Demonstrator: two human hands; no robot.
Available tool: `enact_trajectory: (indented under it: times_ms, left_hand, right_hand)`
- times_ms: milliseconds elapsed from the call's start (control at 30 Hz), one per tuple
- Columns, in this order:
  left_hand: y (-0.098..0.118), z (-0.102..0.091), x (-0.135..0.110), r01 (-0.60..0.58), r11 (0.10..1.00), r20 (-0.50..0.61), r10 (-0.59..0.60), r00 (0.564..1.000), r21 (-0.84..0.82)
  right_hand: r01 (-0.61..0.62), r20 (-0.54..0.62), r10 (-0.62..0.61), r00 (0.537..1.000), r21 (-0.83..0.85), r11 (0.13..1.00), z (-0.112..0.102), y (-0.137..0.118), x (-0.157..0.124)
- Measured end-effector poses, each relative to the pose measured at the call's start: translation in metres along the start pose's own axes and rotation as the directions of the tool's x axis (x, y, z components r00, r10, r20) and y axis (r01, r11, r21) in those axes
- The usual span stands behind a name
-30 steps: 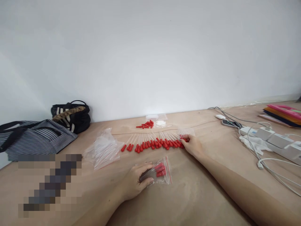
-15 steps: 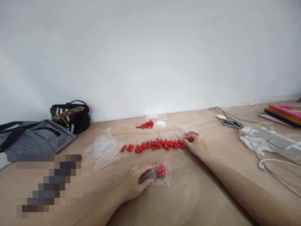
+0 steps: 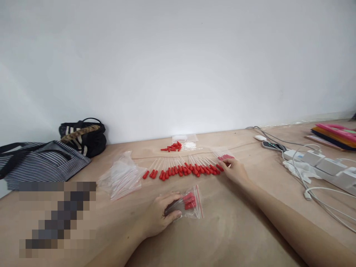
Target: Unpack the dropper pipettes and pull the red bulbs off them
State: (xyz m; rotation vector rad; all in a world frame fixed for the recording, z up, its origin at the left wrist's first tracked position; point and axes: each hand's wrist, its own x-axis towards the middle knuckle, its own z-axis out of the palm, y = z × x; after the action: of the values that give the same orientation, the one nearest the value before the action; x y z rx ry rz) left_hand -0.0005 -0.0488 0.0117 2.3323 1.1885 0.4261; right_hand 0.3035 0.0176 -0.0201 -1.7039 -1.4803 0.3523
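My left hand (image 3: 164, 213) is curled around a clear zip bag (image 3: 198, 211) with a red seal line, and red rubber bulbs (image 3: 190, 200) show inside it. Across the table lies a fanned row of droppers (image 3: 180, 170), red bulbs towards me and thin clear stems pointing away. At the row's right end is my right hand (image 3: 235, 171), its fingers bent and slightly apart beside the last dropper (image 3: 219, 167). Partly behind those fingers lies another clear bag (image 3: 218, 151) with red-bulbed droppers in it.
Flat zip bags (image 3: 122, 178) are heaped left of the row. Loose small red pieces (image 3: 174, 147) lie by a clear bag (image 3: 189, 145) near the wall. A striped bag (image 3: 44, 165) and black bag (image 3: 96, 139) stand left; a power strip (image 3: 322, 163) with cables is right.
My right hand has shifted slightly right, and the dropper at the row's right end now shows more fully. The left hand and its bag stay in place.
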Motion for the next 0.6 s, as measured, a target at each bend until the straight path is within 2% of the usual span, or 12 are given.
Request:
enact_trajectory:
  times_ms: [67, 100, 200, 267, 333, 500, 600]
  left_hand:
    - [0.000, 0.000, 0.000, 0.001, 1.000, 0.003, -0.001, 1.000, -0.003]
    - [0.000, 0.000, -0.001, 0.010, 1.000, 0.006, -0.010, 1.000, 0.000]
    - [0.001, -0.001, -0.001, 0.028, 1.000, 0.010, -0.028, 1.000, 0.004]
    - [0.002, -0.001, -0.001, 0.013, 1.000, 0.016, -0.013, 1.000, -0.009]
    - [0.003, -0.001, 0.000, -0.009, 1.000, 0.020, 0.009, 1.000, -0.017]
    - [0.002, 0.000, 0.000, 0.025, 1.000, 0.002, -0.025, 1.000, 0.015]
    - [0.001, 0.001, 0.000, 0.019, 1.000, -0.006, -0.019, 1.000, 0.017]
  right_hand:
    - [0.062, 0.060, -0.073, 0.995, 0.164, 0.984, 0.000, -0.009, -0.009]
    - [0.097, 0.148, -0.137, 0.979, 0.246, 0.964, 0.002, -0.015, -0.016]
    - [0.145, 0.406, -0.308, 0.860, 0.384, 0.912, 0.009, -0.033, -0.041]
    - [0.148, 0.493, -0.358, 0.793, 0.414, 0.898, 0.016, -0.043, -0.055]
    - [0.167, 0.533, -0.379, 0.756, 0.403, 0.900, 0.021, -0.050, -0.065]
    - [0.311, 0.544, -0.378, 0.749, 0.215, 0.926, 0.025, -0.063, -0.069]
    - [0.315, 0.547, -0.352, 0.759, 0.165, 0.935, 0.026, -0.065, -0.069]
